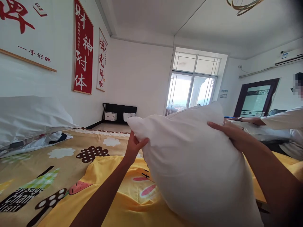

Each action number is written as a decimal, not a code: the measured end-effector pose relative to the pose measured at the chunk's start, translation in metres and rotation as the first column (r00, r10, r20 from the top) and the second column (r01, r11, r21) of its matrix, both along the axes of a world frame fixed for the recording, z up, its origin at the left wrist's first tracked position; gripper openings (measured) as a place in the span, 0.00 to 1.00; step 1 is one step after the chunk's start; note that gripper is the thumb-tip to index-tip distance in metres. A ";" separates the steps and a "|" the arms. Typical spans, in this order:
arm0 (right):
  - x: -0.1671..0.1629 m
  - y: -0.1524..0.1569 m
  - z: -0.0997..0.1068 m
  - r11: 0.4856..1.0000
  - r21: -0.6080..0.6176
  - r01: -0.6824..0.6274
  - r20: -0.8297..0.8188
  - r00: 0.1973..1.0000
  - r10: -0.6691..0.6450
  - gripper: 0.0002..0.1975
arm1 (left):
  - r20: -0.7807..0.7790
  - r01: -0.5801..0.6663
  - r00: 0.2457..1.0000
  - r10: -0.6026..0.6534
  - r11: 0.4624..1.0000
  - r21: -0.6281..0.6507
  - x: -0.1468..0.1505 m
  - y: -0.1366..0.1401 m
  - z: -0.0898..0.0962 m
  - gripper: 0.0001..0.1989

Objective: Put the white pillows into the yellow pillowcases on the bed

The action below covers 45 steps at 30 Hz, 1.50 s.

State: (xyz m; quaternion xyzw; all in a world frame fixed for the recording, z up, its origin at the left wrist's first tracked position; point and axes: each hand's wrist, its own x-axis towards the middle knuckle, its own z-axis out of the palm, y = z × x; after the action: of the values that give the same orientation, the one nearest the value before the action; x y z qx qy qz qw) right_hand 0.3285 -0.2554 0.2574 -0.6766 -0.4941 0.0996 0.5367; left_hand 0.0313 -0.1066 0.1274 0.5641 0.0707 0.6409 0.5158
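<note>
A plump white pillow [189, 157] stands tilted in front of me, held between both hands. My left hand [135, 145] pinches its upper left corner, thumb on the near face. On the upper right side, my right hand [230, 134] grips the pillow's edge with the thumb along the near face; its other fingers are mostly hidden behind. Beneath the pillow lies a yellow cloth [104, 183] with a printed cartoon figure, rumpled over a beige patterned cover [71, 159].
White pillows [30, 116] are piled on the left. At the right edge, another person in a white sleeve [281, 118] reaches over pale plastic-looking material [265, 130]. A low black shelf [120, 108] stands by the far wall, near a window [191, 91].
</note>
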 end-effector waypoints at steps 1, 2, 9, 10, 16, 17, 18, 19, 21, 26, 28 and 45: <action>-0.003 0.000 -0.001 0.996 -0.066 -0.065 -0.067 0.996 0.060 0.41 | 0.002 -0.005 1.000 0.005 1.000 -0.022 -0.001 -0.002 0.002 0.31; -0.008 0.000 -0.002 0.985 -0.125 -0.122 -0.135 0.985 0.104 0.35 | -0.008 -0.020 1.000 0.020 0.999 -0.045 -0.003 -0.003 0.004 0.31; -0.044 0.023 -0.011 0.993 -0.012 -0.121 0.276 0.954 0.119 0.35 | -0.184 -0.298 0.943 0.278 0.950 -0.089 -0.018 -0.024 0.010 0.25; -0.050 0.028 -0.013 0.998 0.034 -0.058 0.403 0.914 0.040 0.30 | -0.174 -0.369 0.918 0.357 0.928 -0.043 -0.017 -0.029 0.009 0.24; -0.097 0.043 -0.041 0.867 0.488 0.102 0.803 0.338 -0.491 0.12 | 0.116 -0.562 0.711 0.694 0.462 0.686 0.004 -0.059 0.005 0.12; -0.105 0.042 -0.046 0.833 0.553 0.032 0.797 0.271 -0.540 0.11 | 0.148 -0.540 0.684 0.714 0.360 0.761 0.007 -0.061 0.005 0.12; -0.112 0.041 -0.051 0.796 0.605 -0.025 0.779 0.228 -0.585 0.11 | 0.163 -0.519 0.658 0.735 0.286 0.806 0.009 -0.061 0.005 0.12; -0.117 0.039 -0.054 0.759 0.648 -0.063 0.753 0.207 -0.625 0.12 | 0.161 -0.497 0.637 0.754 0.242 0.833 0.010 -0.061 0.005 0.12; -0.123 0.038 -0.058 0.710 0.698 -0.098 0.712 0.199 -0.673 0.14 | 0.111 -0.438 0.611 0.784 0.218 0.872 0.011 -0.059 0.004 0.11; -0.134 0.041 -0.063 0.650 0.747 -0.136 0.654 0.320 -0.685 0.13 | 0.040 -0.391 0.608 0.793 0.256 0.884 0.017 -0.050 -0.001 0.11; -0.144 0.040 -0.070 0.603 0.782 -0.155 0.605 0.417 -0.678 0.14 | -0.002 -0.411 0.627 0.779 0.333 0.848 0.020 -0.048 -0.002 0.10; -0.177 0.061 -0.127 0.764 0.554 -0.331 0.829 0.303 -0.470 0.22 | 0.142 -0.158 0.977 0.158 0.987 -0.009 0.014 -0.051 -0.006 0.15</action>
State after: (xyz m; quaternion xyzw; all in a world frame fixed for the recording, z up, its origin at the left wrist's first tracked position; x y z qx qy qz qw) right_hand 0.1518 -0.1943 0.1302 -0.3949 -0.6793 -0.5188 0.3368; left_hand 0.0449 -0.1576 0.1218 0.5101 0.0776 0.7185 0.4663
